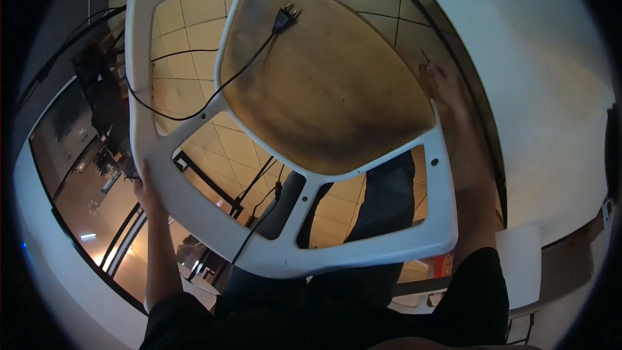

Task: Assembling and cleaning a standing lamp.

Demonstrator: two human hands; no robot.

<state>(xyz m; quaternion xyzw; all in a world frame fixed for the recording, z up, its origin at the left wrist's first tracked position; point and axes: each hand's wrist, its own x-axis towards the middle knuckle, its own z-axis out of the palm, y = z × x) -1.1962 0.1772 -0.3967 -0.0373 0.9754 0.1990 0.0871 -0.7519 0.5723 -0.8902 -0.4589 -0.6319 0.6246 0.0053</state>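
Two hands (149, 196) (444, 83) flank a gapped frame (214, 228): left clasps its edge, right's grip unclear.

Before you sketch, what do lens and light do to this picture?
Head view: black corners; the white surface at right has a bowed edge. Head view: a glint on the glossy panel. Head view: the white frame, bright against black sleeves.

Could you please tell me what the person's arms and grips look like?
The left sleeve and right sleeve are black and short, leaving the forearms bare. The left grip and right grip are ungloved hands.
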